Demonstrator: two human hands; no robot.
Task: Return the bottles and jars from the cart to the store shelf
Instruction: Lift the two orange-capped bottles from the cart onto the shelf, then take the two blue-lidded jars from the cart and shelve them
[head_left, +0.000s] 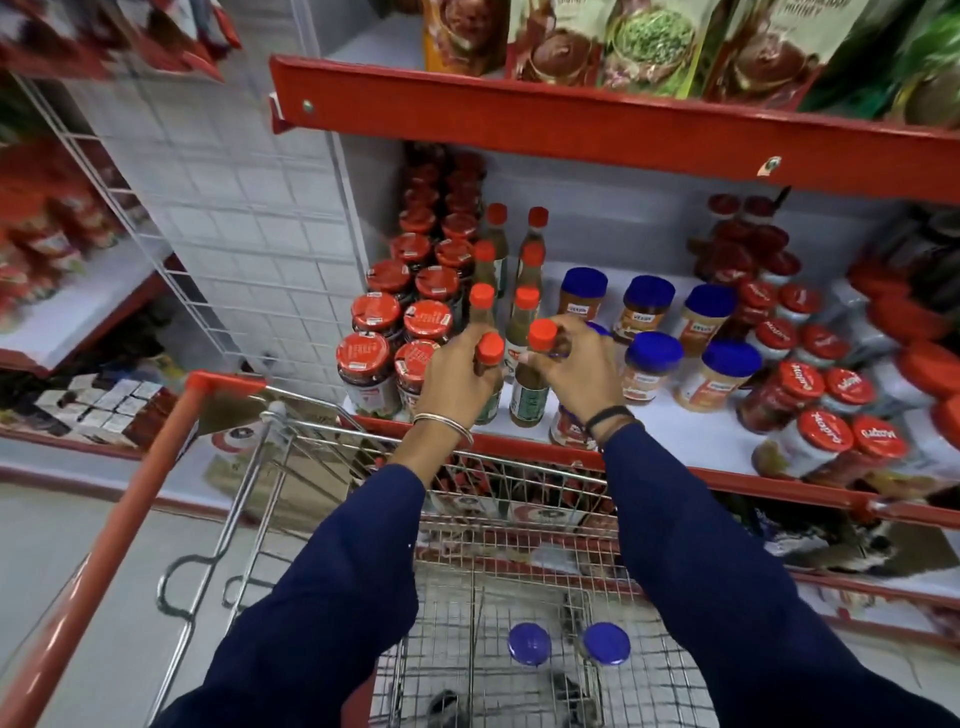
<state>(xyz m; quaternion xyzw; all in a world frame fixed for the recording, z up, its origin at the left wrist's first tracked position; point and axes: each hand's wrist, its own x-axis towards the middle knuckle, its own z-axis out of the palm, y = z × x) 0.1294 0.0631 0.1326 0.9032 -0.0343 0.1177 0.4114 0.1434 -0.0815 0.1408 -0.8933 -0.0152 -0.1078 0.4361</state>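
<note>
I see the cart (291, 441) below, its red handle (104, 545) along the left edge. My left hand (457, 376) has its fingers curled around the neck of 1 orange-capped bottle (489, 379), standing at the shelf's (675, 441) front edge beside the red-lidded jars (384, 332). Just right of it, my right hand (576, 371) is closed around a 2nd bottle (535, 369), also at the front edge. Blue-lidded jars (675, 332) stand further right. 2 blue lids (566, 643) show in the cart's basket.
</note>
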